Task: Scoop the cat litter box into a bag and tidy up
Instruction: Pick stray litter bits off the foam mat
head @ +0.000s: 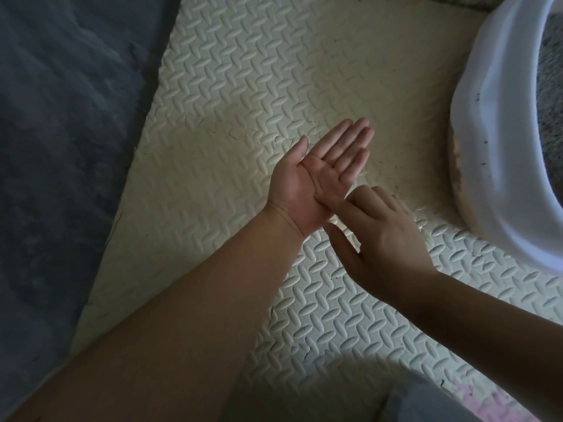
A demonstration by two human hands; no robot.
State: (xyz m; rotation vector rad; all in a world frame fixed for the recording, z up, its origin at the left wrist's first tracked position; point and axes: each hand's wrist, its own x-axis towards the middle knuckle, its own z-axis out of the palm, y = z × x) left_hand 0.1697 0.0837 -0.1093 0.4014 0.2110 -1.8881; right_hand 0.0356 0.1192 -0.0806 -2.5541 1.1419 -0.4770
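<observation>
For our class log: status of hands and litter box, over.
Left hand open, palm up. Right hand open, fingertips on it. Litter box untouched, right. Nothing blocking.

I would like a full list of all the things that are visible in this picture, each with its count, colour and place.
white plastic litter box: one, white, right edge, on the mat.
grey cat litter: one fill, grey, inside the box.
cream embossed foam floor mat: one, cream, centre, under both hands.
dark blue-grey soft floor covering: one, blue-grey, left side, beside the mat.
grey and pink cloth: one piece, bottom right corner; kind unclear.
left hand: one, palm up, fingers straight, over the mat.
right hand: one, back up, fingers touching the left palm's heel.
</observation>
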